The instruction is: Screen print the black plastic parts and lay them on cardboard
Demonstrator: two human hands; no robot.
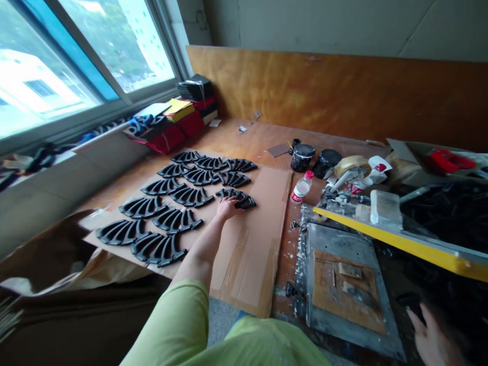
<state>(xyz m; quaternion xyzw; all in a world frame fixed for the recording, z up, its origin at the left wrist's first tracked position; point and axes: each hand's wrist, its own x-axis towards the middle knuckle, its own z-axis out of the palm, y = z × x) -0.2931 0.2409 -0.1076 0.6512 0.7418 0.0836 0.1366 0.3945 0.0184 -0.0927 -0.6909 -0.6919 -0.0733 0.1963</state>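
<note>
My left hand (227, 208) reaches across the cardboard sheet (251, 249), its fingers closed on the near edge of a black fan-shaped slatted part (239, 197). That part lies on the cardboard at the right end of a row. To its left and beyond it, more such black slatted parts (190, 195) lie in rows. At the lower right, my right hand (432, 328) is closed on a dark piece (410, 301), partly hidden and blurred; its shape is hard to make out. It is beside the metal printing bed.
A metal bed (314, 310) holds a wooden board (324, 284). Above it stretches a yellow-edged frame (381, 240). Behind stand a red-capped bottle (301, 189), black tubs (303, 157) and a tape roll (353, 166). Dark parts (446, 208) fill the right side. A window (114, 46) is at left.
</note>
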